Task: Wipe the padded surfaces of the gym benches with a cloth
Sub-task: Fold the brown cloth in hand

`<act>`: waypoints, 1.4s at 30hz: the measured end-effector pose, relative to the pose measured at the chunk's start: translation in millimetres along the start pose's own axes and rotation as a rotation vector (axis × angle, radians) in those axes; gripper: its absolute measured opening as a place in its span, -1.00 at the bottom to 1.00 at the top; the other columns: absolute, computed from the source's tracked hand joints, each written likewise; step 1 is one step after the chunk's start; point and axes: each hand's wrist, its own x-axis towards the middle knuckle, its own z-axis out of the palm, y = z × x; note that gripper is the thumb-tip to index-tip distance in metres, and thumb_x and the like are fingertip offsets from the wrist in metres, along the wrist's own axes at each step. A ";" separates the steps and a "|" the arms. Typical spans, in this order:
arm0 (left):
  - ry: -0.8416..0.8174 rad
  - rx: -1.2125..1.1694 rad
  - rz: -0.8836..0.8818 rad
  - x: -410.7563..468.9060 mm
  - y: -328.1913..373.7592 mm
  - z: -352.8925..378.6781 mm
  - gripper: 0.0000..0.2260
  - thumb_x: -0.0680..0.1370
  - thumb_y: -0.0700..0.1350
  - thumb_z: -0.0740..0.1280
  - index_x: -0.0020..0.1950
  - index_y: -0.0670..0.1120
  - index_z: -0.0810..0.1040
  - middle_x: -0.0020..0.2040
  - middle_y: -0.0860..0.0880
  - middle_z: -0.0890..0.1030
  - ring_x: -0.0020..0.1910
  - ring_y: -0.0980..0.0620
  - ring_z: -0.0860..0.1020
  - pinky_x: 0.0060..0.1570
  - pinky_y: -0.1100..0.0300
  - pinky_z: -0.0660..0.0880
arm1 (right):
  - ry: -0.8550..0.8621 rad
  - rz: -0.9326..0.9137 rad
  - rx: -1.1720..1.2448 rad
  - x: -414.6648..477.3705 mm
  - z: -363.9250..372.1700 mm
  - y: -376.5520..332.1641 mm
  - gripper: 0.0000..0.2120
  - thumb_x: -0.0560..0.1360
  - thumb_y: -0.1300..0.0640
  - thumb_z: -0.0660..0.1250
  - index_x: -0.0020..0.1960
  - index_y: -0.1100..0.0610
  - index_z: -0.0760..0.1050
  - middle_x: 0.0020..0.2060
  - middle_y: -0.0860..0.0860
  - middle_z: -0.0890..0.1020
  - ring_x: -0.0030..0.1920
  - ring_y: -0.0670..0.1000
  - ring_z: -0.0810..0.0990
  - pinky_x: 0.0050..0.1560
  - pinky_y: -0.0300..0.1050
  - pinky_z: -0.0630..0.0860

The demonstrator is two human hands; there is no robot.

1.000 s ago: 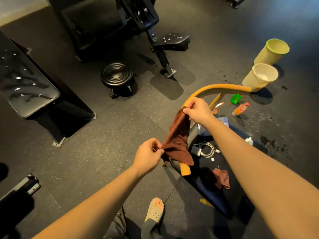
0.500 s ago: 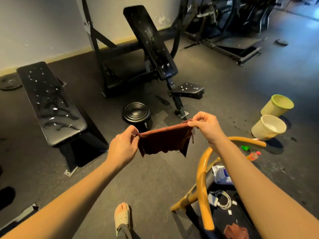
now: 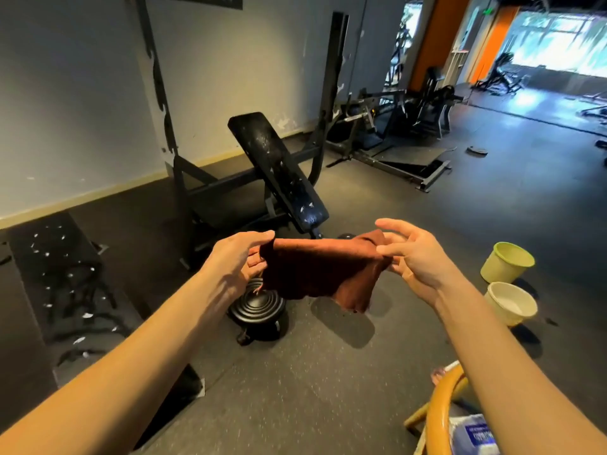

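Note:
A brown cloth [image 3: 323,269] hangs spread between my hands in front of me. My left hand [image 3: 241,257] pinches its left corner between thumb and fingers. My right hand [image 3: 410,257] holds the right corner against its palm, with the upper fingers spread and loose. Straight ahead stands an incline bench with a black padded backrest [image 3: 279,174] that carries white smears. A flat black bench pad [image 3: 62,274], also marked with white streaks, lies low at the left.
A round black stool [image 3: 258,310] sits on the floor just below the cloth. Two pale buckets [image 3: 507,266] [image 3: 510,302] stand at the right. A yellow chair frame [image 3: 440,412] rises at the bottom right. More gym machines [image 3: 404,126] fill the back of the room.
The view has lifted from the floor to the room. Both hands raised the cloth and stretched it out flat; my right hand's fingers have loosened and spread.

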 end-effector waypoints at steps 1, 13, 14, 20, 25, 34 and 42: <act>-0.026 0.033 -0.009 7.2 11.0 2.5 -0.87 0.50 -0.30 0.46 -0.08 -0.10 0.59 -0.09 -0.11 0.61 -0.09 -0.03 0.58 -0.02 0.13 0.50 | -0.011 0.033 0.007 5.6 0.8 -6.3 -0.51 0.47 0.53 0.26 0.32 0.17 0.52 0.04 0.15 0.68 -0.05 0.10 0.63 -0.06 -0.05 0.52; -0.252 0.182 -0.030 74.6 105.3 46.0 -0.78 0.52 -0.36 0.15 -0.11 -0.13 0.54 -0.07 -0.12 0.52 -0.07 -0.03 0.50 0.03 0.08 0.45 | 0.025 0.126 0.408 92.0 21.8 -42.0 -0.47 0.48 0.51 0.08 0.37 0.22 0.48 0.32 0.25 0.52 0.06 0.13 0.60 -0.01 -0.05 0.64; -0.242 0.213 -0.004 82.5 110.8 51.8 -0.80 0.51 -0.34 0.15 -0.17 -0.11 0.50 -0.09 -0.10 0.50 -0.08 -0.03 0.47 0.07 0.04 0.42 | 0.049 0.096 0.369 104.0 21.9 -45.1 -0.50 0.47 0.48 0.09 0.31 0.21 0.52 0.28 0.23 0.54 0.06 0.11 0.57 0.04 -0.05 0.59; -0.113 0.261 0.112 147.9 151.2 89.9 -0.92 0.53 -0.22 0.38 -0.08 -0.10 0.50 -0.14 -0.07 0.58 -0.09 -0.03 0.58 0.04 0.07 0.48 | 0.133 -0.060 0.219 186.0 11.6 -82.3 -0.79 0.49 0.30 0.39 0.08 0.11 0.65 -0.16 0.02 0.64 -0.14 -0.02 0.58 0.00 -0.08 0.47; -0.103 0.217 0.160 208.5 187.9 131.6 -0.86 0.57 -0.35 0.36 0.03 -0.14 0.50 -0.04 -0.13 0.61 -0.13 -0.03 0.64 -0.10 0.15 0.59 | 0.165 -0.184 0.194 269.0 -10.6 -115.1 -0.82 0.53 0.37 0.37 0.05 0.14 0.62 -0.21 0.02 0.68 -0.24 -0.04 0.62 -0.15 -0.17 0.52; -0.129 0.325 0.171 313.5 223.9 195.7 -0.74 0.57 -0.37 0.34 0.23 -0.18 0.53 -0.03 -0.12 0.58 -0.23 0.06 0.58 -0.37 0.28 0.54 | 0.206 -0.039 0.194 389.7 -45.0 -126.2 -0.71 0.53 0.49 0.28 0.06 0.17 0.62 -0.07 0.17 0.67 -0.20 0.07 0.65 -0.32 -0.19 0.61; -0.286 0.501 -0.053 396.0 238.4 196.9 -0.89 0.58 -0.31 0.30 0.03 -0.12 0.46 -0.06 -0.12 0.55 -0.22 0.03 0.59 -0.38 0.21 0.57 | 0.229 -0.207 -0.028 439.4 -56.1 -115.8 -0.74 0.55 0.45 0.28 0.03 0.15 0.63 0.01 0.19 0.69 0.04 0.15 0.68 0.09 0.03 0.64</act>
